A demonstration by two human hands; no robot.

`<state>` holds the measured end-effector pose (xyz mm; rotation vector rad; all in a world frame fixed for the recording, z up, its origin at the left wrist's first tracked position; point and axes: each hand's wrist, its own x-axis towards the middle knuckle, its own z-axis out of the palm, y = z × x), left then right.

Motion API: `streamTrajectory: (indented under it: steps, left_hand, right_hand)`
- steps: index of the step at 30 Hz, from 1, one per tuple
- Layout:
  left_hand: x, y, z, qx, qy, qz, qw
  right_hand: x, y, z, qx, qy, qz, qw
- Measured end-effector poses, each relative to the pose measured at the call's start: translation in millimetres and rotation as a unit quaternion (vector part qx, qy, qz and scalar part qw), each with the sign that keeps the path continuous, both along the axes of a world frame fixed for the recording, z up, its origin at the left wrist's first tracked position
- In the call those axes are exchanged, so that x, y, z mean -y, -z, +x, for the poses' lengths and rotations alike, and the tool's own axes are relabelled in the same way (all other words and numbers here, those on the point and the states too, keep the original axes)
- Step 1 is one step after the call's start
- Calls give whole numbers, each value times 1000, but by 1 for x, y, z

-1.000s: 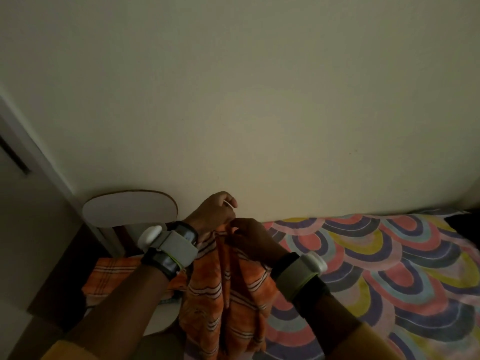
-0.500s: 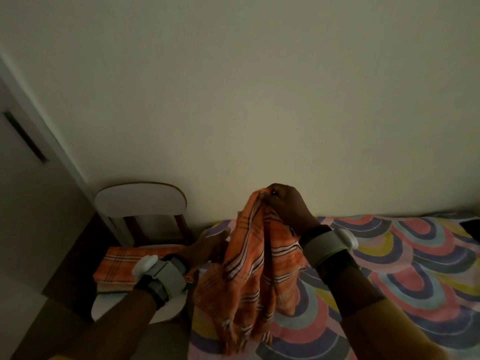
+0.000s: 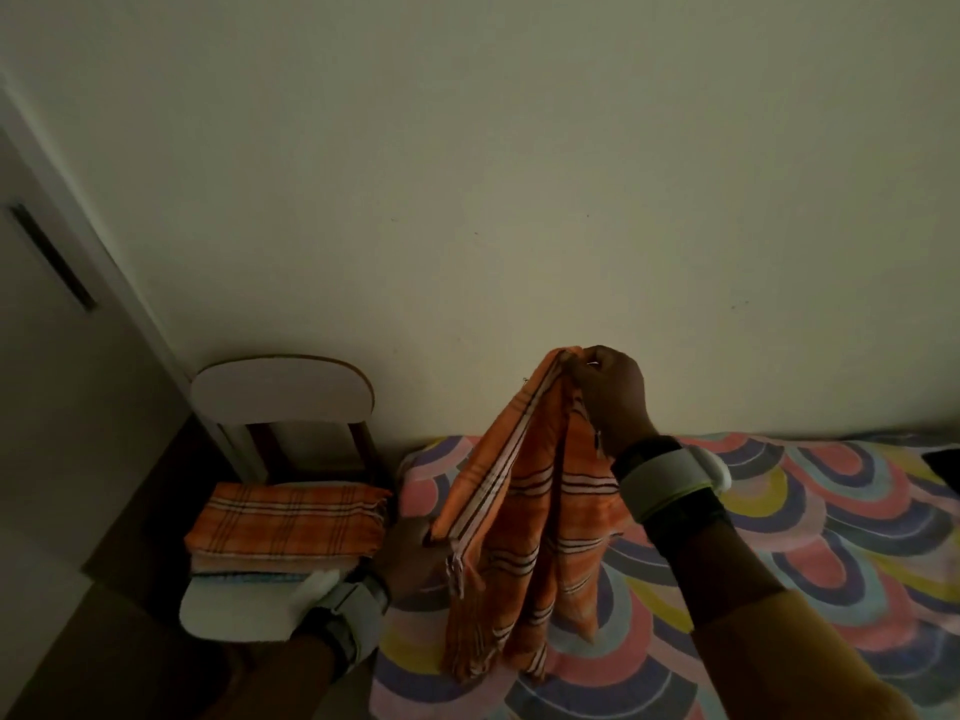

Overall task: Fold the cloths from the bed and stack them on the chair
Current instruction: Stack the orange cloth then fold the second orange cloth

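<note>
Lowered since before, left hand (image 3: 410, 548) pinches orange cloth (image 3: 524, 553); right hand (image 3: 610, 392) grips its top

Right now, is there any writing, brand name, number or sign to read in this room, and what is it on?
None can be read.
Wristbands: plain grey, no lettering visible in this dim light.
Orange striped cloth held up by the right hand: stripes only, no label showing.
Folded cloths on the chair: checks only.
Bedsheet: coloured arches, no words.
Wall: bare.
</note>
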<state>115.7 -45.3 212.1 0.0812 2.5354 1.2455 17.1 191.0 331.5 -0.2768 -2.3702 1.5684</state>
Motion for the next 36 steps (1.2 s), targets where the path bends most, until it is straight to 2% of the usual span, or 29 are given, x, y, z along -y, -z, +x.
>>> streamTrajectory:
  steps: [2, 6, 7, 10, 13, 15, 17, 20, 23, 26, 28, 31, 36]
  left_hand:
    - [2, -5, -2, -4, -44, 59, 997]
    - [0, -21, -10, -10, -106, 131, 986]
    - [-2, -26, -12, -17, -112, 141, 983]
    - [-17, -32, -21, -31, -74, 131, 988]
    - [-34, -40, -21, -15, -15, 125, 992]
    - [-43, -42, -22, 4, 9, 129, 992]
    - [-49, -38, -24, 19, 8, 123, 992]
    - [-47, -31, -26, 30, -53, 141, 988]
    - [-50, -27, -22, 22, -108, 153, 982]
    - [-49, -23, -18, 21, -111, 163, 980]
    - [-48, -22, -19, 14, -88, 139, 986]
    - [-51, -32, -16, 4, -49, 107, 993]
    - [-50, -37, -16, -13, -22, 92, 995]
  right_hand:
    - [-9, 7, -8, 19, 13, 0, 1000]
    - [-24, 45, -2, 150, 18, 20, 988]
    - [-20, 54, 6, 162, 4, -3, 987]
    - [5, 69, 41, 155, -63, -81, 983]
    - [35, 59, 80, 145, -138, -200, 959]
    - [46, 59, 87, 133, -148, -222, 954]
    - [45, 69, 91, 128, -124, -217, 960]
    - [42, 85, 94, 151, -66, -221, 961]
    - [43, 97, 104, 180, -41, -300, 936]
    - [43, 101, 109, 204, -42, -382, 900]
    - [42, 102, 105, 200, -39, -350, 914]
    - [45, 99, 101, 156, -55, -247, 955]
    - [49, 98, 106, 99, -100, -216, 966]
